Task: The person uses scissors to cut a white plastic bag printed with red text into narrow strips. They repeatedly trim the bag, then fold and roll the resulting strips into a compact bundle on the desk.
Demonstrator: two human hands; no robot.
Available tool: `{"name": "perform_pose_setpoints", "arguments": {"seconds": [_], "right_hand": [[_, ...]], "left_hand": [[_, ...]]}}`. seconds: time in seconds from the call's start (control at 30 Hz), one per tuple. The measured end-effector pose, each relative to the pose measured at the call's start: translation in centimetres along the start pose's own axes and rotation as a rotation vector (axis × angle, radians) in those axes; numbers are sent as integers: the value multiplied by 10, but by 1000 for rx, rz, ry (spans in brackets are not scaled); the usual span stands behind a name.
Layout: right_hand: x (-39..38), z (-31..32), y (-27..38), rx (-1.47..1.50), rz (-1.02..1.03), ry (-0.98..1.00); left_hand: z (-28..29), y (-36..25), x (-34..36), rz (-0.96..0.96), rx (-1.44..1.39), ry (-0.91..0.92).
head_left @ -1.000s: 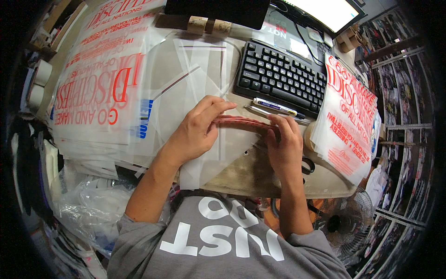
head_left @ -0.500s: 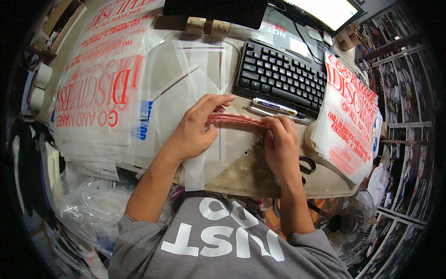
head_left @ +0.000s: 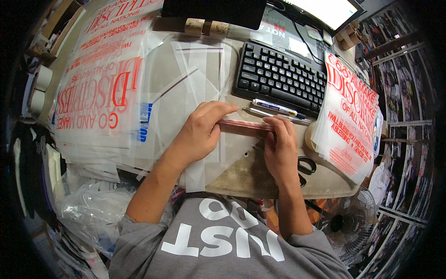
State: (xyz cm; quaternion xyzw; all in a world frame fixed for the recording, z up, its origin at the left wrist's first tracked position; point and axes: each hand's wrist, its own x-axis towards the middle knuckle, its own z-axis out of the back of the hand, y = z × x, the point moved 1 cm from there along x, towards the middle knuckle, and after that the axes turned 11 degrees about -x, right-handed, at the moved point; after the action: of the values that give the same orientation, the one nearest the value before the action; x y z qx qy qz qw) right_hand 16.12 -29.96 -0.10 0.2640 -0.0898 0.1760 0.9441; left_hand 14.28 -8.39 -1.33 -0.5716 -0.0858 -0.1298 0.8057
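A slim stack of sheets [head_left: 244,124] spans the gap between the two hands, above the front part of the pale surface [head_left: 227,173] and nearer to the person than the black keyboard [head_left: 281,74]. Seen almost edge-on, it shows as a narrow, nearly straight band, pinkish red mixed with white, its layers pressed so close that single sheets cannot be counted. The band looks level, with a very slight slope down toward its right end; its broad faces are mostly turned out of sight. The left hand [head_left: 197,132] is partly curled, thumb below and fingers above, and has hold of the left end, its index finger reaching out over the band. The right hand [head_left: 281,139] is bent more tightly, fingertips on the right end; how firmly it grips cannot be told. Just beyond the band lies a white-barrelled marker [head_left: 275,107], while clear plastic sheets [head_left: 183,95] overlap on the surface beside the left hand.
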Motion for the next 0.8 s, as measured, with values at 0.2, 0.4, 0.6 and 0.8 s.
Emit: {"name": "perform_pose_setpoints", "arguments": {"seconds": [0.2,0.4,0.6,0.8], "right_hand": [[5,7,-7,-27,40,101],[3,1,-6,-11,36,37],[-1,-4,-2,62,-10,36],[-2,-3,-1,78,-53,41]], "left_hand": [[2,0,-1,15,52,21],[-2,-8,2,-23,52,-20],[-2,-10,1,8,72,31],[-2,-7,-1,-14,71,-13]]}}
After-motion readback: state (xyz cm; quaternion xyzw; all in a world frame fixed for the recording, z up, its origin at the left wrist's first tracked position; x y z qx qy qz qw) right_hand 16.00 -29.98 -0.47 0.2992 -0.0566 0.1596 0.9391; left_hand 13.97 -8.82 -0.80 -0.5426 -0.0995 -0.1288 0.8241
